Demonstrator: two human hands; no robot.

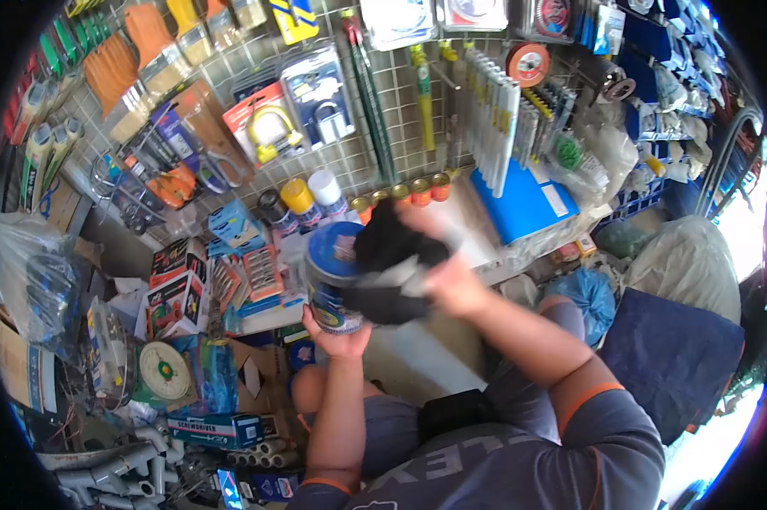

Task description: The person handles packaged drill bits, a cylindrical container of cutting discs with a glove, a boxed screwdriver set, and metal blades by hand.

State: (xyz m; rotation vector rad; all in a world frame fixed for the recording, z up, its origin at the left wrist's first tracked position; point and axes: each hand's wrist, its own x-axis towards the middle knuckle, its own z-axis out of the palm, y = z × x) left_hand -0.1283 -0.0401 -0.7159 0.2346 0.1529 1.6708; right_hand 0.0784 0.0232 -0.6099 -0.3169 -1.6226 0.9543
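Observation:
A clear jar with a blue lid (335,250) stands upright in the middle of the view, with dark contents behind its label. My left hand (337,336) is wrapped round the jar's lower part from below. My right hand (453,282), blurred by motion, grips a black and grey cloth (392,276) just right of the jar. Part of the cloth overlaps the jar's right side; whether they touch is hard to tell.
Brushes, padlocks (325,110) and tools hang on a wire grid. Spray cans (298,201) and small tins line the shelf beside a blue folder (523,200). Boxes (177,297) and grey pipe fittings (137,467) crowd the left; plastic bags (681,255) lie right.

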